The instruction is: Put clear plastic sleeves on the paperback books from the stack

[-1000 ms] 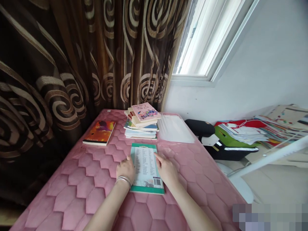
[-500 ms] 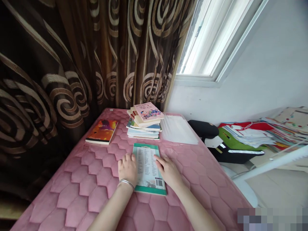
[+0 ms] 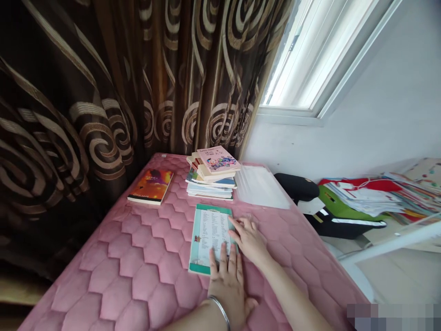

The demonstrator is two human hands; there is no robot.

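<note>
A green-bordered book lies on the pink quilted bed cover, its face of small printed text turned up. My left hand, with a silver bangle at the wrist, rests over the book's lower right corner; its fingers are stretched out flat and cover that corner. At the book's right edge is my right hand, two of its digits reaching onto the edge and the others loosely bent on the cover. Neither hand lifts the book.
Beyond the book stands a stack of books topped by a pink one. An orange book lies to the left. A translucent plastic sheet or case is right of the stack. Patterned curtains hang behind.
My left hand has moved from the book's left edge to its lower right corner and flattened. My right hand stays at the right edge. The view has shifted slightly.
</note>
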